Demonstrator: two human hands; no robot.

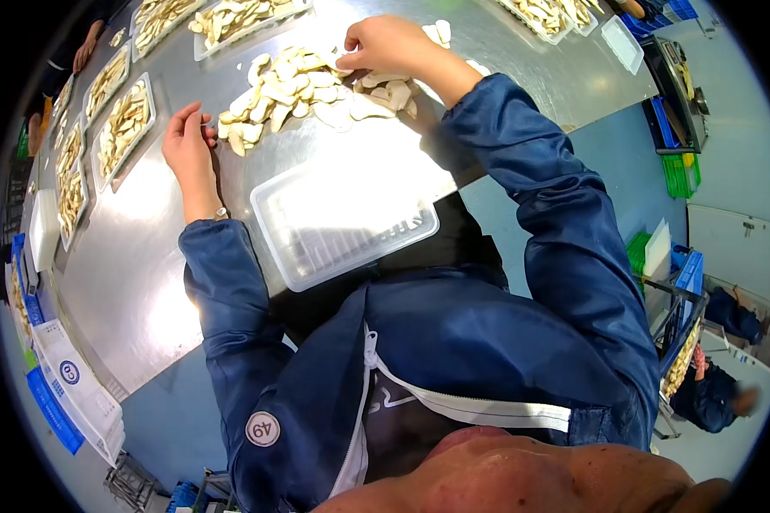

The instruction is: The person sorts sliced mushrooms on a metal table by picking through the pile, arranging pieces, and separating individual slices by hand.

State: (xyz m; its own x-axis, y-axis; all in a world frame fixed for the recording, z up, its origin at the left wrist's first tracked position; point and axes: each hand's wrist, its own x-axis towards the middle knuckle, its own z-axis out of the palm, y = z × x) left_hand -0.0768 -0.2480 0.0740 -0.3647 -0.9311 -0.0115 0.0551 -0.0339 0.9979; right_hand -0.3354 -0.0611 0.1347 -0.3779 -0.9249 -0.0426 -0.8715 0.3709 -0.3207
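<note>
Translucent tray [316, 256]: nearest the body, between the two grips and on the near side of both; apart from each. Probably light and flexible; best held by opposite rims.
Left grip [186, 141]: fingers loosely curled, partly open; nothing visible in hold. Rests beside the left end of the slice pile.
Slice pile [287, 90]: heaped on the metal tabletop [103, 282], just right of the left grip; its far right part lies under and beside the right grip.
Slice handling: judged light, rather soft, possibly slippery when damp; thin edges likely break. Take hold across the broad faces at the thicker middle, using light fingertip pressure.
Right grip [389, 47]: fingers bent, tips at the pile's far right edge; finger gap small. Whether a slice is held cannot be told.
Side tray [154, 109]: loaded with slices, left of the left grip.
Far tray [254, 35]: loaded likewise, beyond the pile, left of the right grip.
</note>
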